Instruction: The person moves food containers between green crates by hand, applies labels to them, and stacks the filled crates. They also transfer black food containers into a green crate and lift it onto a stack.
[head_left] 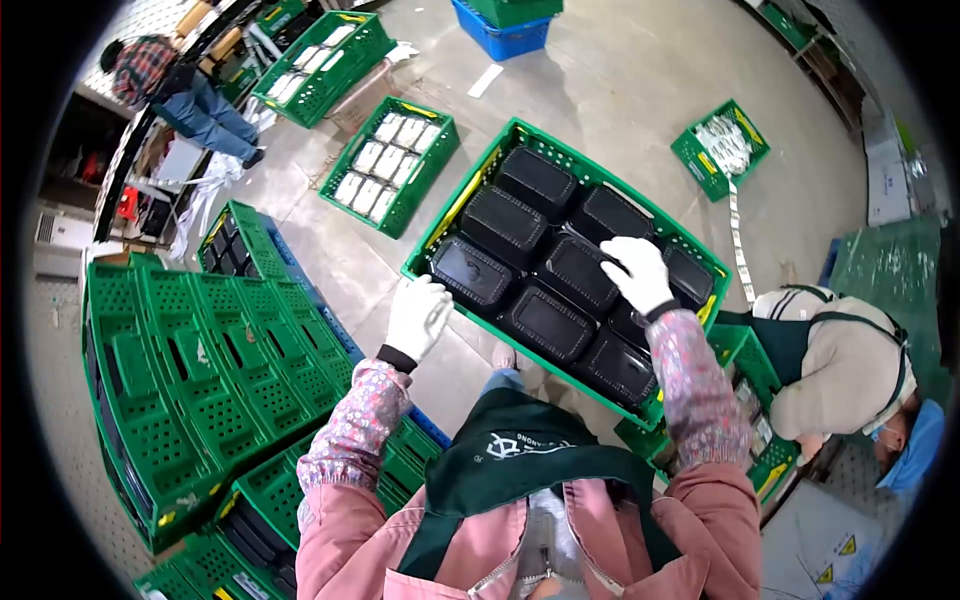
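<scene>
The black boxes sit in rows inside a green crate. The gloved left hand is at the crate's left corner, fingers loosely parted. The right hand is over the boxes toward the right, fingers spread; whether it touches one I cannot tell. Far left, a smaller crate holds white packs.

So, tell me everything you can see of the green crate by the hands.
The green crate looks plastic, rectangular and open-topped, with perforated walls and yellow pieces on its shorter sides. It sits upright, turned diagonally in view, before the person. Black containers lie in it in rows. The left hand is beside its left-hand corner; the right hand is over the containers. Whether either touches the crate is unclear.
</scene>
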